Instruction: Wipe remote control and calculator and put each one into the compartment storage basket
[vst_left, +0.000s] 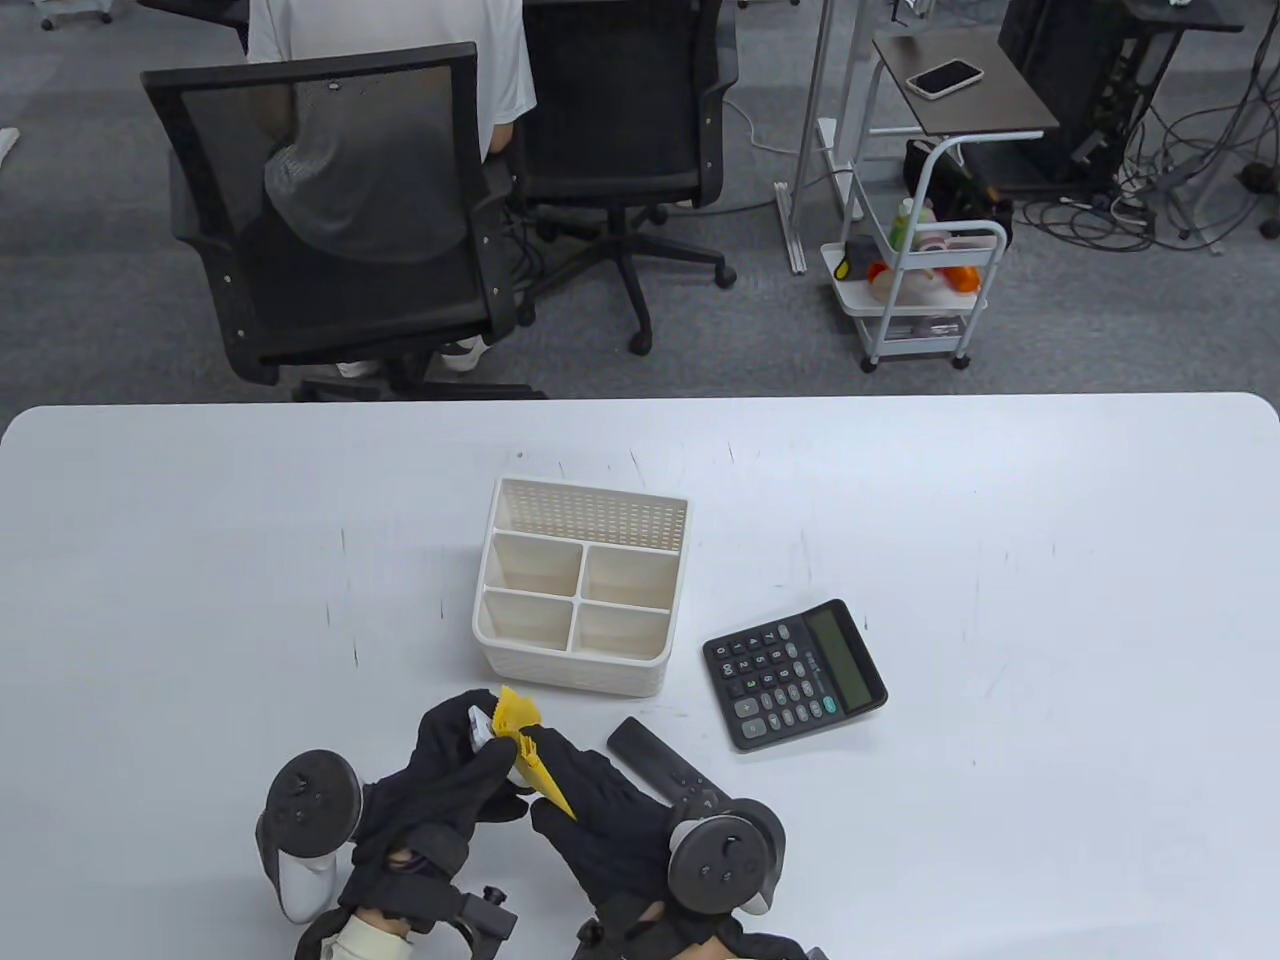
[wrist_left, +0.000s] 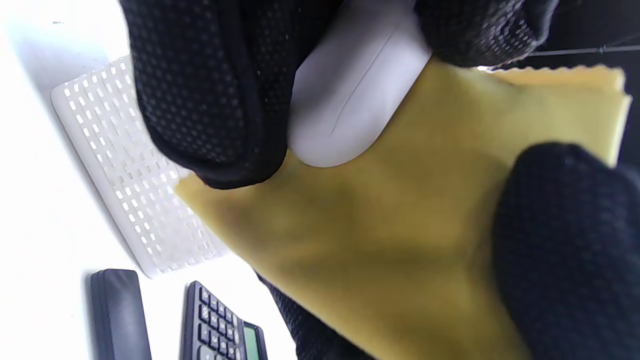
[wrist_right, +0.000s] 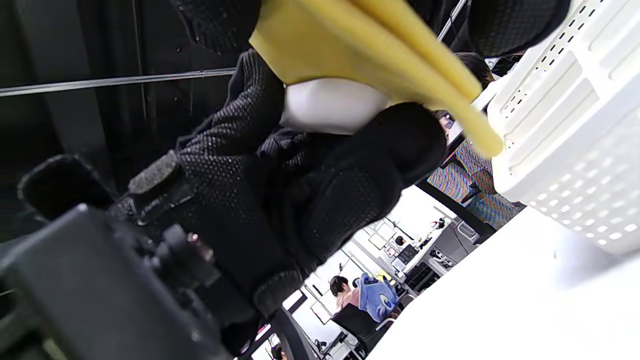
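Working from the 9 o'clock side of the table view toward 3 o'clock, we first log the left hand (vst_left: 455, 775), at roughly 7 o'clock of the white table (vst_left: 1050, 600). Its gloved fingers are curled round a white remote control (vst_left: 478, 728); the left wrist view shows the rounded white end (wrist_left: 345, 100) projecting between fingers and thumb. A yellow cloth (vst_left: 525, 745) lies against that end, reaching toward 12 o'clock as far as the near wall of the basket.

We log next the right hand (vst_left: 600, 810), at about 6 o'clock, just beside the left. It pinches the cloth, whose folded edge (wrist_right: 400, 55) crosses the right wrist view beside the white body (wrist_right: 330, 107). We cannot tell how far the cloth wraps the remote.

The compartment storage basket (vst_left: 580, 685) stands near table centre, at 12 o'clock from both hands. Its four small compartments face us, and a long one runs behind them.

A second, black remote (vst_left: 660, 765) lies flat on the table at 1 o'clock from the right hand, partly hidden by the tracker (vst_left: 720, 865) on that hand.

The calculator (vst_left: 795, 673) lies flat, keys up, at 3 o'clock of the basket, near it but not touching, with its display toward 3 o'clock
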